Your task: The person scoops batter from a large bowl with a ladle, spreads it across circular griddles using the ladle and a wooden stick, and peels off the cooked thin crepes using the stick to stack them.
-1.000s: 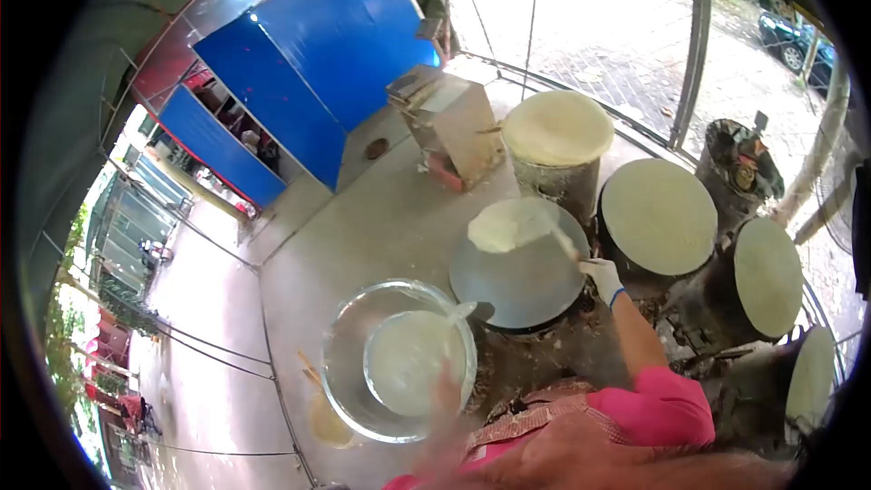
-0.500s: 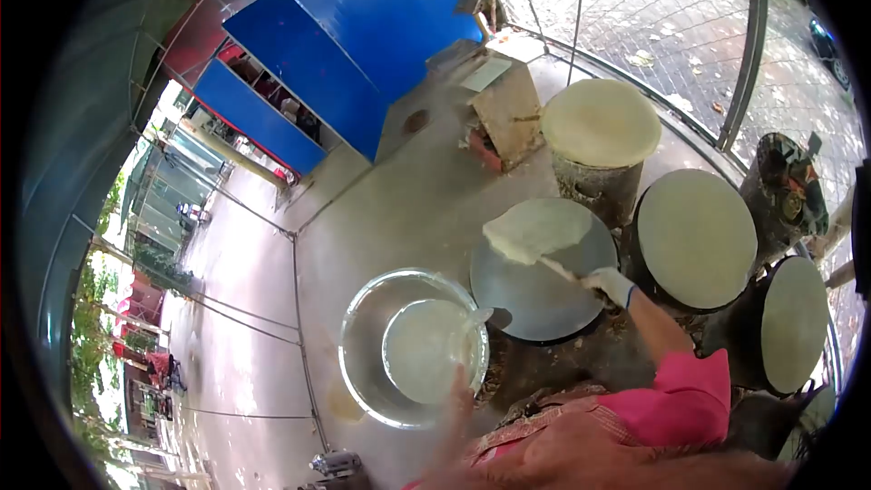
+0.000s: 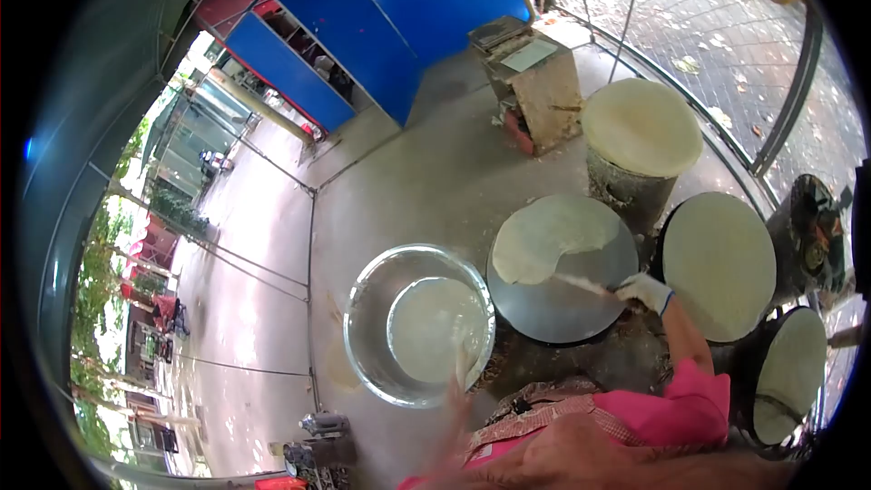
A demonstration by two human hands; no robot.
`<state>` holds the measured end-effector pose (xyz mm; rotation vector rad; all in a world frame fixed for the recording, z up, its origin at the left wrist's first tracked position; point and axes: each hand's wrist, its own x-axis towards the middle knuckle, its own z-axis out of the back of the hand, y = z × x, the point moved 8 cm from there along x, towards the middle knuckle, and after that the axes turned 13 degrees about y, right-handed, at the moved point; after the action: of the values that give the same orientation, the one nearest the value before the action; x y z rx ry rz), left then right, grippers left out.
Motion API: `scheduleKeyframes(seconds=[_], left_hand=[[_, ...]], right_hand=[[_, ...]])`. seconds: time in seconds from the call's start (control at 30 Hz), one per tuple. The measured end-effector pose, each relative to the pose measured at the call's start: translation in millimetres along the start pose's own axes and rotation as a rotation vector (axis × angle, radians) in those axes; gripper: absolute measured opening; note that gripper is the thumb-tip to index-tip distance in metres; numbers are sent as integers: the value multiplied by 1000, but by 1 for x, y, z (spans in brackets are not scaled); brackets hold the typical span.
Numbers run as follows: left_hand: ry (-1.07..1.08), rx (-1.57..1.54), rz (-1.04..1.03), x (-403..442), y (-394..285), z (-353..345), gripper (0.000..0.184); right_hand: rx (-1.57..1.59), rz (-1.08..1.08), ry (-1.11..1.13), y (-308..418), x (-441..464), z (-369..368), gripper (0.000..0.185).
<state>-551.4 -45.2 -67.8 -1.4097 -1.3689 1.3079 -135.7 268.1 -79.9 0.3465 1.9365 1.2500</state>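
My right hand (image 3: 646, 292), in a white glove, is closed round the handle of a wooden spreader (image 3: 581, 284). The spreader's far end lies at the edge of pale batter (image 3: 531, 240) on a round dark griddle (image 3: 572, 316). The batter covers the far and left parts of the griddle; bare metal shows on the near side. Over the near right side of a wide metal basin (image 3: 356, 345) is my left hand (image 3: 459, 390), smeared by motion, its fingers unclear. Pale batter (image 3: 431, 331) lies in the basin's bottom.
To the right, a thin pale round (image 3: 719, 263) covers another griddle, with a similar round (image 3: 789, 372) nearer me. A large pale disc (image 3: 642, 127) tops a drum-like stand at the back. A worn box (image 3: 544, 95) stands behind the griddle, near blue panels (image 3: 345, 27).
The batter has spread further round the griddle's left side, and the spreader's tip has swung left and nearer. My left hand stays over the basin's near side. The view has shifted.
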Motion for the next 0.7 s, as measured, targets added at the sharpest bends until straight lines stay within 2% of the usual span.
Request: scheduleKeyframes(seconds=[0.03,0.1,0.2,0.3,0.4,0.5,0.57,0.67,0.7], left_hand=[[-39,35,54,-9,3,1,65],[-104,80,141,-28,10,3,65],[-173,119,224,-52,15,7,66],[-218,117,255,-67,20,7,66],[-237,115,268,-73,23,3,67],[-266,116,301,-84,21,6,68],[-286,115,343,-93,18,6,69],[-329,127,404,-110,16,10,71],[-345,121,416,-113,16,11,71]], right_hand=[[98,61,-27,30,-3,1,21],[156,-84,-233,50,22,19,11],[-141,-80,-20,57,47,-4,13],[-34,-254,64,9,19,-18,11],[-47,-15,109,-30,24,11,9],[-152,42,-176,20,69,31,18],[-73,-73,-107,72,63,12,16],[-445,-143,155,46,84,1,14],[-478,-32,217,44,67,-2,13]])
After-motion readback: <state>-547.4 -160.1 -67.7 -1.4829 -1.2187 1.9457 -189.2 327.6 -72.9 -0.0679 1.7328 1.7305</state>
